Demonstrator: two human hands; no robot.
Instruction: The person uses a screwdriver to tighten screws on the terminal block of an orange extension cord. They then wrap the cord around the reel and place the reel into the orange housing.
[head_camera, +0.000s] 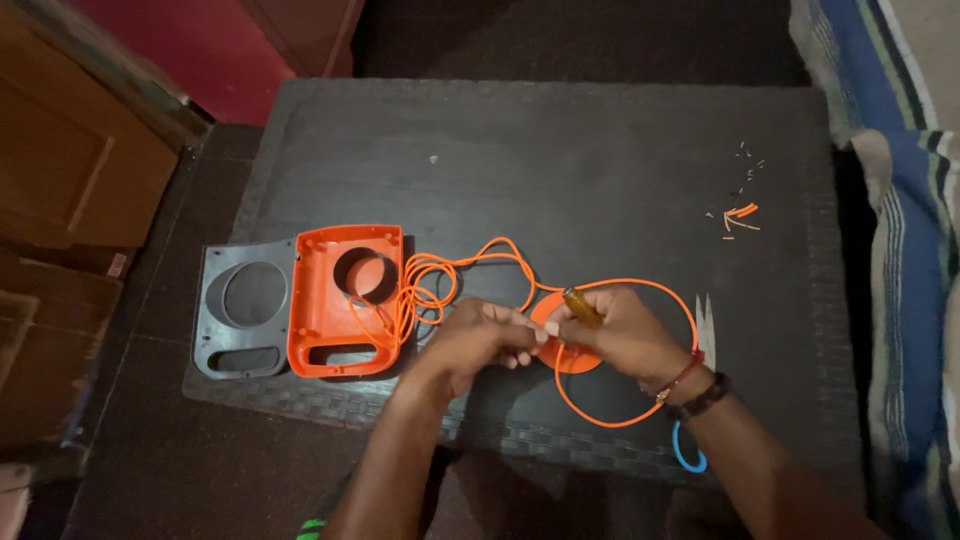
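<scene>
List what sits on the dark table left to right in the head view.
Grey plastic panel → orange plastic housing → coiled orange wire → left hand → right hand holding an amber-handled tool → blue ring → orange wire scraps.

The dark table (560, 140) lies open from ten through one o'clock of the two hands, bare but for a speck. At nine o'clock the orange housing (330, 300) and grey panel (240, 310) block the way, with the orange cable (440, 285) looped between them and the left hand (480, 335). The cable also rings the right hand (615, 335) from one to five o'clock. Wire scraps (740, 215) lie at two o'clock, a blue ring (688, 450) at five
</scene>
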